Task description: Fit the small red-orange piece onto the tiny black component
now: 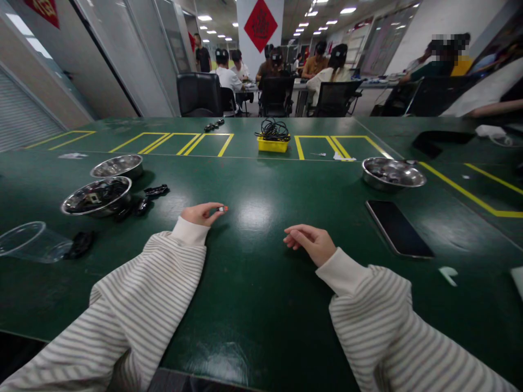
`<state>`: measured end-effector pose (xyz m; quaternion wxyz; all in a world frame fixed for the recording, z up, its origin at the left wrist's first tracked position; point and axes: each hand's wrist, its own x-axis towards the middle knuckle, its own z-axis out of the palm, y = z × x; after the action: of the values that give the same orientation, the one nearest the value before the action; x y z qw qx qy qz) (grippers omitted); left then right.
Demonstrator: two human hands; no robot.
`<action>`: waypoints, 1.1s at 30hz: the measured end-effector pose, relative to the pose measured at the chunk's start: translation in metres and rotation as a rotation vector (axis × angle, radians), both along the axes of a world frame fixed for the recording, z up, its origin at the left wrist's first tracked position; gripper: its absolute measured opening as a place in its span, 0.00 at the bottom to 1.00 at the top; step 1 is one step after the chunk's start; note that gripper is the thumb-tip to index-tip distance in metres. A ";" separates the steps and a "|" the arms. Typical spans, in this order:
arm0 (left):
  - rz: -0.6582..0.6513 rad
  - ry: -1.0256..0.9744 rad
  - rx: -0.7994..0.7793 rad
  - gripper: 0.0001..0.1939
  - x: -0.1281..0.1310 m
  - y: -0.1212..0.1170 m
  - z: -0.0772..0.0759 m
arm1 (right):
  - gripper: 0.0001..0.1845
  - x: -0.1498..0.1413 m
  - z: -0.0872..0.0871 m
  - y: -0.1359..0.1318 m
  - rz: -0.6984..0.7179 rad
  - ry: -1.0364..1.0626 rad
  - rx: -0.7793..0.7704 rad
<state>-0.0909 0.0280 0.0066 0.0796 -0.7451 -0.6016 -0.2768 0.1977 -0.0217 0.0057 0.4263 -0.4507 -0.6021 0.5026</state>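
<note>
My left hand [203,213] pinches a small silver-and-orange part [223,209] between thumb and fingertips, just above the green table [245,272]; its exact kind is too small to tell. To the right, my right hand [309,239] hovers over the tabletop with loosely bent fingers, and I see nothing in it. Left of my left hand, several black plastic pieces [157,190] lie beside a steel bowl [97,197] filled with dark parts. A smartphone [398,228] with a dark screen rests right of my right hand.
Behind the near bowl stands another steel bowl [117,165]. A clear plastic cup [35,243] lies tipped at the left. Black cables fill a yellow tray [273,145] toward the back. One more steel bowl [393,174] holds dark parts at the right, and a white piece [448,275] lies nearer me.
</note>
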 end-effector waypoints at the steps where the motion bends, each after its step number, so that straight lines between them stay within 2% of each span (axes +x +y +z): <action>1: 0.053 0.057 -0.026 0.16 -0.013 0.002 0.001 | 0.16 0.000 0.000 0.000 0.008 -0.014 0.004; 4: 0.159 0.211 -0.090 0.16 -0.046 0.007 0.001 | 0.15 0.000 0.001 -0.001 0.005 -0.038 0.025; 7: 0.142 0.318 -0.132 0.14 -0.064 0.011 0.000 | 0.13 -0.001 0.003 -0.002 0.000 -0.068 0.034; 12: 0.114 0.395 -0.157 0.13 -0.070 0.013 0.002 | 0.13 -0.002 0.004 -0.003 -0.001 -0.094 0.019; 15: 0.176 0.366 -0.130 0.14 -0.065 0.010 0.006 | 0.13 -0.001 0.004 -0.002 0.005 -0.109 0.021; 17: 0.229 0.288 -0.104 0.16 -0.054 0.006 0.008 | 0.12 -0.002 0.004 -0.002 0.014 -0.124 0.027; 19: 0.209 0.166 -0.112 0.18 -0.033 0.002 0.007 | 0.12 -0.002 0.003 -0.002 0.013 -0.130 0.035; 21: 0.091 0.052 -0.168 0.18 -0.003 -0.004 0.004 | 0.12 -0.003 0.003 -0.001 -0.013 -0.129 0.039; 23: -0.084 0.009 -0.247 0.18 0.032 -0.010 -0.001 | 0.13 -0.003 0.002 -0.001 -0.061 -0.135 0.045; 26: -0.264 0.031 -0.348 0.18 0.077 -0.019 -0.007 | 0.13 -0.004 0.000 0.000 -0.131 -0.145 0.064; 28: -0.315 0.074 -0.403 0.18 0.094 -0.023 -0.009 | 0.12 -0.004 0.000 0.001 -0.145 -0.146 0.068; 30: -0.294 0.118 -0.432 0.21 0.098 -0.025 -0.008 | 0.12 -0.003 0.000 0.000 -0.137 -0.160 0.065; 33: -0.097 0.194 -0.413 0.27 0.081 -0.021 0.001 | 0.11 -0.002 0.001 0.000 -0.120 -0.194 0.060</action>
<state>-0.0101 0.0075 0.0078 -0.0305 -0.7968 -0.5984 -0.0784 0.1953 -0.0220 0.0071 0.4085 -0.5197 -0.6272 0.4120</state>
